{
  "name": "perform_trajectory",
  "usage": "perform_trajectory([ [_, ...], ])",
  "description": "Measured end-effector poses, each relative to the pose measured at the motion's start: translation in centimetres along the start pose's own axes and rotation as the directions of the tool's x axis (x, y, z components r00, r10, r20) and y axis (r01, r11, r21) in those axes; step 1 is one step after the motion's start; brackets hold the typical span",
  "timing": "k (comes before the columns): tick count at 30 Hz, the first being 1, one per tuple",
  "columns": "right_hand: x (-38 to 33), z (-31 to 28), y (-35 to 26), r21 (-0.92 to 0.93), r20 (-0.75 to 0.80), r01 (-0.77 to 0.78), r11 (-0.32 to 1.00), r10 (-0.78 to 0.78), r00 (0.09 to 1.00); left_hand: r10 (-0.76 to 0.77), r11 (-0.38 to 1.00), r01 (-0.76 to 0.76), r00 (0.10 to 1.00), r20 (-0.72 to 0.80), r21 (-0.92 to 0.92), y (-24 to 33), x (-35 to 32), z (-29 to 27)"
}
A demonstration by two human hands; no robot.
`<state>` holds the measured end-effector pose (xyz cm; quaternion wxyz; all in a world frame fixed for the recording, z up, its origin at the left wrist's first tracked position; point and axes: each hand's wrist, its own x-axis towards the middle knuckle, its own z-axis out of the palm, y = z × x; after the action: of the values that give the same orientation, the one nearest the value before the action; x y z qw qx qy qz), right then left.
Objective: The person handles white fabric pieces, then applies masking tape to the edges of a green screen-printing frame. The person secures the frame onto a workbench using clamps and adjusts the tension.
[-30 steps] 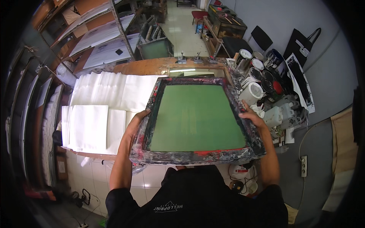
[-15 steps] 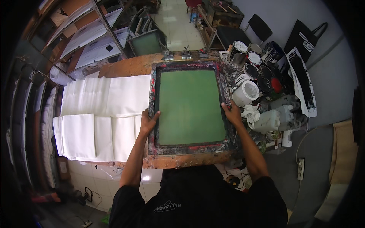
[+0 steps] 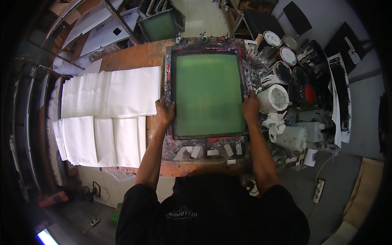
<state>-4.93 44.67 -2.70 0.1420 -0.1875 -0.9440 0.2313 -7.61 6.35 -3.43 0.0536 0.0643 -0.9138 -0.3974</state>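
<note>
I had the screen-printing frame (image 3: pixel 208 94) lying flat on the wooden worktop (image 3: pixel 134 55), its long axis running from near to far, the green mesh facing up and the far edge up against the metal clamps (image 3: pixel 201 38). My left hand (image 3: pixel 165 113) gripped the frame's left rail toward its near end, fingers curled over the edge; my right hand (image 3: pixel 250 107) held the right rail opposite it the same way.

To the left, stacks of folded white cloth (image 3: pixel 104 118) lay in two rows, the closer pieces just beside the frame's left rail, so little room was left on that side. To the right, paint cans (image 3: pixel 281 61) and a white tub (image 3: pixel 274 98) crowded close to the right rail, with a plastic jug (image 3: pixel 292 137) nearer me. The near strip of worktop, smeared with ink and dotted with tape scraps (image 3: pixel 212 152), lay between the frame and my body.
</note>
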Motion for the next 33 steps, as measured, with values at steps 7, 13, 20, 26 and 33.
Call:
perform_trajectory([
  [7, 1.2, -0.4, -0.8, -0.055, 0.179, 0.053, 0.997, -0.042, 0.983, 0.005, 0.997, 0.0, 0.998, -0.055, 0.08, -1.1, 1.5, 2.0],
  [13, -1.2, 1.1, 1.5, -0.028, 0.043, 0.14, 0.99, -0.138, 0.989, 0.047, 0.995, -0.037, 0.993, -0.107, 0.088, -0.3, 0.6, 2.1],
  [20, -6.6, -1.2, 1.5, -0.185, 0.069, 0.103, 0.977, -0.091, 0.993, -0.009, 0.972, 0.022, 0.998, -0.058, 0.232, -1.0, -5.6, 0.4],
  [26, -7.4, -1.6, 3.2, 0.065, 0.009, 0.077, 0.995, -0.078, 0.997, 0.013, 0.997, -0.004, 0.992, -0.122, 0.076, -1.4, -4.8, 0.7],
  [33, -7.5, -1.0, 3.0, 0.133, -0.067, 0.111, 0.985, -0.102, 0.992, 0.009, 0.991, 0.009, 0.991, -0.132, 0.136, -1.0, -4.3, 0.3],
])
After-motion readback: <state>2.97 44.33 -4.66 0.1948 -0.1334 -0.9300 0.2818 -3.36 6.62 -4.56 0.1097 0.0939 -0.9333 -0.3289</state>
